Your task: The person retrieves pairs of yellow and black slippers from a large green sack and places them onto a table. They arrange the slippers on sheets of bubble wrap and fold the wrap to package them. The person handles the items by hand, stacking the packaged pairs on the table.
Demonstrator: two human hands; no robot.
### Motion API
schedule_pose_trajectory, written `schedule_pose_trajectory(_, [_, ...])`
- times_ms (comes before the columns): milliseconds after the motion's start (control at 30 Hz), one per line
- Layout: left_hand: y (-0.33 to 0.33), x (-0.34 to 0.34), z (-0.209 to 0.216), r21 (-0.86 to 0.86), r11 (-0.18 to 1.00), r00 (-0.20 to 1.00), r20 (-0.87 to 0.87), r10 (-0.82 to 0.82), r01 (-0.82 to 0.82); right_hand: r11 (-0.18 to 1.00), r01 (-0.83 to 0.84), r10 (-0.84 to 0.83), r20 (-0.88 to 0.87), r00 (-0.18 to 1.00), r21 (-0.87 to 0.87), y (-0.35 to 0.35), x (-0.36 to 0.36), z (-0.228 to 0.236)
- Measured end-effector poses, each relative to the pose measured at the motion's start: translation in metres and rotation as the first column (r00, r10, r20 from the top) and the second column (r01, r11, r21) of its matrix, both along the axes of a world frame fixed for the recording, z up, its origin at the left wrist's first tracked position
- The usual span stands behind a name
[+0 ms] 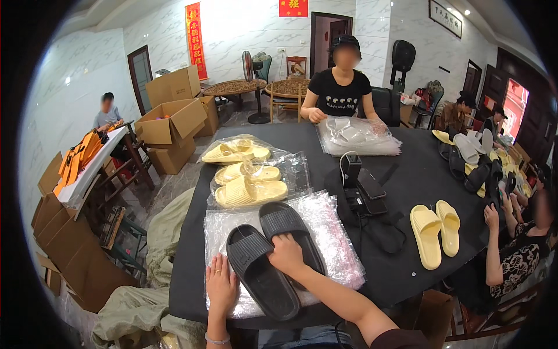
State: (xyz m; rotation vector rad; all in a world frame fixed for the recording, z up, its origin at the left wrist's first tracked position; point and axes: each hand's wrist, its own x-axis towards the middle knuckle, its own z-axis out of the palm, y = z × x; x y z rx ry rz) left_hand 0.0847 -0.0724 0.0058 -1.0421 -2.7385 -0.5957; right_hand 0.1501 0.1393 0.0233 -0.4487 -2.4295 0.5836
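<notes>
A pair of black slide slippers (261,276) rests on a stack of clear plastic bags (343,256) at the near side of the table. My right hand (285,254) is closed on the slippers where the two meet, its fingertips hidden at the strap of the right-hand one. Flat on the bags, just left of the slippers, lies my left hand (222,283), fingers stretched out and holding nothing. Beyond the bags, yellow slippers (251,192) sit in clear plastic, with another bagged yellow pair (235,150) behind them.
Phones (371,186) and a black power strip (350,171) lie mid-table. An unbagged yellow pair (427,232) sits to the right. Across the table, a person (340,87) handles clear bags (360,139). More slippers (465,154) and people line the right side; cardboard boxes (171,125) stand left.
</notes>
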Motion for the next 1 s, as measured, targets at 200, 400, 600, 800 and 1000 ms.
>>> schedule_pose_trajectory(200, [0.001,0.001,0.003,0.000,1.000,1.000,0.006,0.000,0.000,1.000,-0.005,0.005,0.018,1.000,0.001,0.001,0.000,0.001])
schedule_pose_trajectory(400, [-0.001,0.000,0.003,-0.015,1.000,1.000,-0.003,0.013,-0.013,0.999,-0.005,0.008,0.100,0.995,-0.033,-0.004,-0.003,0.010])
schedule_pose_trajectory(600, [0.002,-0.004,0.001,-0.037,0.999,1.000,-0.009,0.017,-0.018,1.000,0.010,-0.007,0.260,0.966,-0.010,0.001,-0.008,0.009])
schedule_pose_trajectory(800, [-0.002,-0.002,-0.002,-0.025,1.000,1.000,-0.011,0.019,-0.019,0.990,0.109,-0.134,0.324,0.937,0.093,0.032,0.018,0.022])
schedule_pose_trajectory(1000, [-0.007,-0.008,-0.001,0.030,0.999,0.998,0.051,-0.044,0.042,0.976,0.209,-0.219,0.264,0.939,0.064,0.057,0.032,0.018])
